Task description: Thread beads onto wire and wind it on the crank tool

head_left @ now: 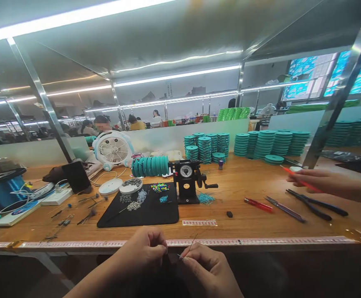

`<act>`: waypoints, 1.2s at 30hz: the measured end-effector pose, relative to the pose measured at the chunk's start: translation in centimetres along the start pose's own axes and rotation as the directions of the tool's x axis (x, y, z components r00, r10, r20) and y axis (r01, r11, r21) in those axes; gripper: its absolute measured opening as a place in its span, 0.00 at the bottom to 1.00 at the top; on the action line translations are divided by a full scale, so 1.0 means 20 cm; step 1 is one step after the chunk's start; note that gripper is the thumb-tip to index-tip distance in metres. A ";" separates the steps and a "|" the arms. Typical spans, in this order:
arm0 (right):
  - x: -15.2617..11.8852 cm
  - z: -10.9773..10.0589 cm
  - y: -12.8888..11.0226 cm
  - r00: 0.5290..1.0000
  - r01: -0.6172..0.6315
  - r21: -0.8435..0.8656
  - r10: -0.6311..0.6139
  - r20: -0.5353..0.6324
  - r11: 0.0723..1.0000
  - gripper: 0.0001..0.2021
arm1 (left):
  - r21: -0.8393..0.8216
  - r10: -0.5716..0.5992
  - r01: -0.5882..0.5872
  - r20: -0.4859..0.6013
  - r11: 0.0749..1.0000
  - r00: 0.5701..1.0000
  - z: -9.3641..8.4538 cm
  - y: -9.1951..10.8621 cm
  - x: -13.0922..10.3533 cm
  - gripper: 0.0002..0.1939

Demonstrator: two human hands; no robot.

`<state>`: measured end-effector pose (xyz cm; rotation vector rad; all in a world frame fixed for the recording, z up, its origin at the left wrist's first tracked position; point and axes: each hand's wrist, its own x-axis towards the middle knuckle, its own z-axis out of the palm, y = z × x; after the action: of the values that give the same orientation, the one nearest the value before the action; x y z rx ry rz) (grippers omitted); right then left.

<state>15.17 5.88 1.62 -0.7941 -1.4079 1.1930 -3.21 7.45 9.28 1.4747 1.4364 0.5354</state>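
Note:
Just in front of the table edge, my left hand (pixel 146 251) is closed in a pinch, thumb against the fingers. What it holds, if anything, is too small to make out. Close by on its right, my right hand (pixel 210 267) pinches a thin reddish strand (pixel 194 241) that sticks up past the fingertips. A tiny pale piece (pixel 180 256) shows at the tip of that pinch. Beyond both hands lies a black mat (pixel 155 211) with piles of silvery small parts (pixel 134 205), coloured beads (pixel 160 187) and blue bits (pixel 163 199).
A black hand-cranked winder (pixel 186 188) carries teal spools (pixel 150 166). Another person's hand (pixel 329 182) holds a red pen-like tool (pixel 312 186) at the right. Pliers (pixel 307 203), tweezers (pixel 286 209) and a red-handled tool (pixel 258 204) lie there. A measuring tape (pixel 261 242) runs along the edge.

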 end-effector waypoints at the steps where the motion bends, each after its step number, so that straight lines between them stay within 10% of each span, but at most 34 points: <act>1: 0.01 -0.01 -0.01 1.000 -0.008 0.021 0.008 0.004 1.000 0.12 | -0.041 -0.003 0.002 -0.011 0.999 1.000 0.01 -0.01 0.00 0.02; 9: 0.04 -0.15 0.04 0.931 -0.249 0.409 0.334 -0.150 0.878 0.19 | -0.715 0.033 0.018 0.057 0.699 0.998 0.11 -0.04 -0.02 0.10; 14: -0.01 -0.06 0.03 0.998 -0.061 0.153 0.059 0.018 0.986 0.15 | -0.845 0.046 0.080 0.123 0.529 0.991 0.22 -0.06 -0.05 0.11; 29: 0.03 -0.01 0.04 0.994 -0.089 0.203 0.100 -0.040 0.975 0.15 | -0.779 0.062 -0.021 0.024 0.626 0.998 0.36 -0.17 0.03 0.20; 36: 0.03 -0.04 -0.03 0.992 -0.128 0.220 0.129 0.011 0.967 0.15 | -0.718 -0.005 0.104 0.138 0.689 0.990 0.28 -0.15 0.00 0.18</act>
<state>15.91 6.50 2.30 -0.7386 -1.2105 1.4198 -0.02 5.06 4.38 0.7951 0.9746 0.8413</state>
